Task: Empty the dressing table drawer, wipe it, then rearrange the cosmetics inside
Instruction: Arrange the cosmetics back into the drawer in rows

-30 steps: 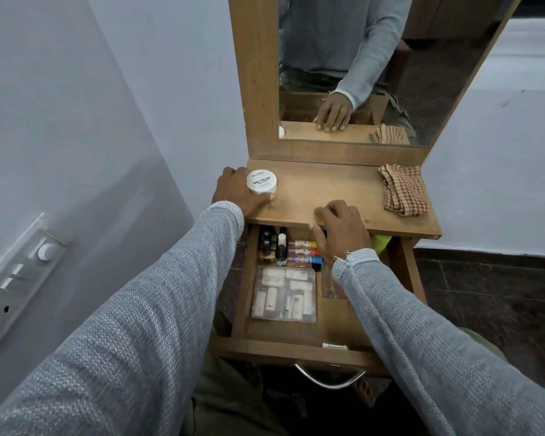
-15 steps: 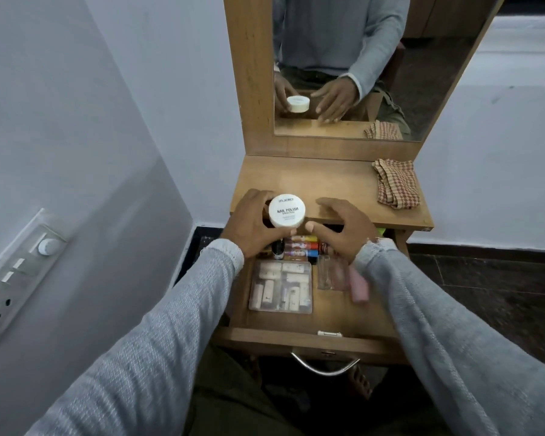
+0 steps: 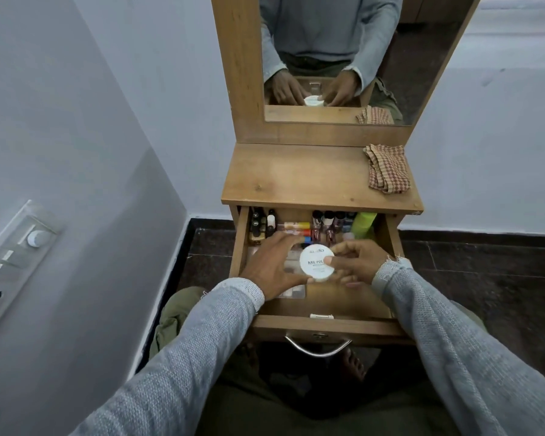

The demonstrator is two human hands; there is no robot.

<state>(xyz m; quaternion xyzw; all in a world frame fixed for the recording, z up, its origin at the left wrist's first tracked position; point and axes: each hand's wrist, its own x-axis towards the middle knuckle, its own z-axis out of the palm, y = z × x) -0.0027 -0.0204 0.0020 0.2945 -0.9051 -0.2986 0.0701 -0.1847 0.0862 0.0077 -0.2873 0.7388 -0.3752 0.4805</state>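
Since a second ago you have carried the white jar (image 3: 317, 262) off the dressing table top (image 3: 299, 177) and brought it down over the open drawer (image 3: 324, 320), and your right hand (image 3: 357, 262) has left the drawer's back row to meet it. Your left hand (image 3: 276, 265) curls round the jar's left rim while your right pinches the opposite edge, thumb across the lid, so both hold it above the clear plastic case (image 3: 291, 289). With the top bare but for the checked cloth (image 3: 387, 168) and the drawer packed with bottles (image 3: 260, 223), lip tubes (image 3: 296, 229) and a green tube (image 3: 363, 223), you look to be on the rearranging step. Next, pick a free patch of drawer floor, probably the bare wood at front right, lower the jar flat there, and let go without nudging the upright bottles behind.
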